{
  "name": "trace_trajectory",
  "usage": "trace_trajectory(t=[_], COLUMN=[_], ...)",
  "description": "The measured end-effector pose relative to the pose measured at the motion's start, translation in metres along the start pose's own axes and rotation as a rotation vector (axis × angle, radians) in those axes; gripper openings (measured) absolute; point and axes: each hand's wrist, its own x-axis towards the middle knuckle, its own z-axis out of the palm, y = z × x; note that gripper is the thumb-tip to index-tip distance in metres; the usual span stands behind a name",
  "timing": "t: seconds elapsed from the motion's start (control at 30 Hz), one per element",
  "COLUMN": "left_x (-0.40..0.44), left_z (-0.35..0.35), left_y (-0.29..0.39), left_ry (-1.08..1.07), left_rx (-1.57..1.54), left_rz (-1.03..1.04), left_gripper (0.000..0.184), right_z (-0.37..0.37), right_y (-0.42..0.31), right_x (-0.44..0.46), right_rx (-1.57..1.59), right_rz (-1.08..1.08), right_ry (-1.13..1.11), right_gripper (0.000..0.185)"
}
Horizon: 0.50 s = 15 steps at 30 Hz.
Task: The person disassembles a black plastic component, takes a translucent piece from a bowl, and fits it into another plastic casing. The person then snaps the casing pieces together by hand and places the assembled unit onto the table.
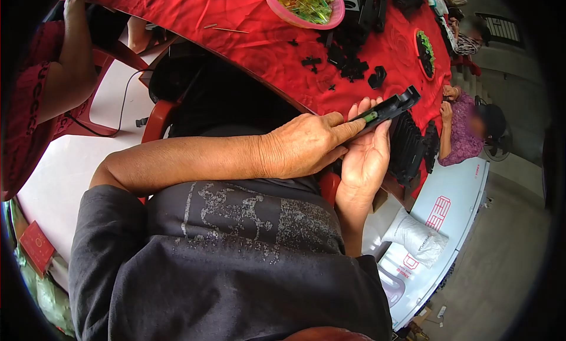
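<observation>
A long black part (396, 106) with a small green piece (370, 116) in it lies across my right hand (364, 161). That hand is palm up, with the thumb along one side of the part and the fingers along the other. From the left, my left hand (303, 145) reaches over with its fingers curled at the near end of the part. Its index finger presses beside the green piece. The part's near end is hidden under this hand.
Loose black pieces (352, 68), a pink basket (338, 14) of yellow-green pieces and a tray (417, 52) of green pieces sit on the red-covered table (247, 46). Stacked black parts (407, 146) stand right. A person (463, 129) sits at the right, another person (71, 76) at the left.
</observation>
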Motion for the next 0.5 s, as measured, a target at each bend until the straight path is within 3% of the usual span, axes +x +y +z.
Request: trace_trajectory(t=[0.2,0.5], left_x=[-0.0001,0.0015], left_z=[-0.0018,-0.0015], left_y=[-0.0011,0.001], left_ry=[-0.001,-0.015], left_rx=[-0.055,-0.073], left_rz=[0.036,0.032], left_gripper=[0.056,0.064], right_z=[0.0007,-0.0025], right_y=[0.0043,0.0026], right_x=[-0.0018,-0.0041], right_rx=[0.0,-0.015], right_rz=[-0.027,-0.044], right_ry=[0.001,0.01], right_gripper=[0.048,0.049])
